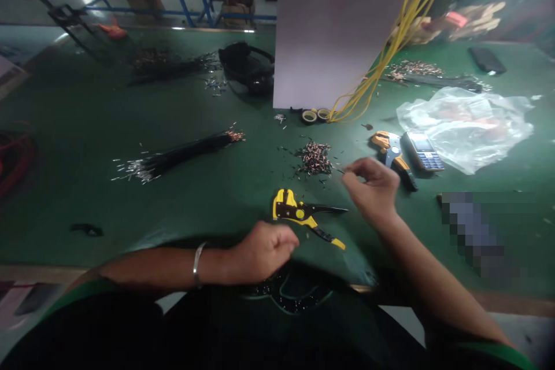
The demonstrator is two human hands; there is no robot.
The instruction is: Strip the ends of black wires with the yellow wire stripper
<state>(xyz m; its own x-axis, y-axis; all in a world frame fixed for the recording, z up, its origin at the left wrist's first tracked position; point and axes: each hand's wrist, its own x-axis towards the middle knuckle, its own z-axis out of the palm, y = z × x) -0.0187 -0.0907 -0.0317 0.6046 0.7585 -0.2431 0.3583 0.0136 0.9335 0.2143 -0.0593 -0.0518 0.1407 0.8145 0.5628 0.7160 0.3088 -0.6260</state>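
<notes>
My right hand (373, 188) is closed in a pinch just right of a pile of short copper-tipped wire pieces (315, 159). A thin dark wire piece (340, 171) sticks out from its fingertips. My left hand (264, 251) is closed near the table's front edge, thumb against the curled fingers; whether anything is inside is hidden. Between the hands and the pile lies a yellow and black wire stripper (303, 214), touched by neither hand. A bundle of black wires (186, 153) rests to the left, with silvery ends on one side and copper ends on the other.
An orange and grey wire stripper (392, 156), a keypad phone (422, 150) and a clear plastic bag (468, 127) lie at right. Yellow wires (385, 52) hang beside a pale upright panel (329, 29). Two tape rolls (309, 117) sit at its foot. A black bag (247, 66) stands behind.
</notes>
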